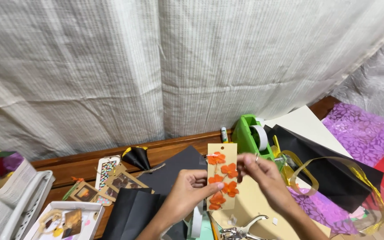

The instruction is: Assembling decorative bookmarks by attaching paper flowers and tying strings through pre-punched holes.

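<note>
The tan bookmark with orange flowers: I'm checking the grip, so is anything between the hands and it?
Nothing visible. The left hand pinches the tan bookmark by its left edge, and the right hand has its fingertips at the right edge, near the flowers. The hole punch lies below, apart.

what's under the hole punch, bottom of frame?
The metal hole punch lies on a tan paper sheet, below the hands holding the orange-flower bookmark. Whatever lies beneath that sheet is covered, and the frame edge cuts the punch off.
</note>
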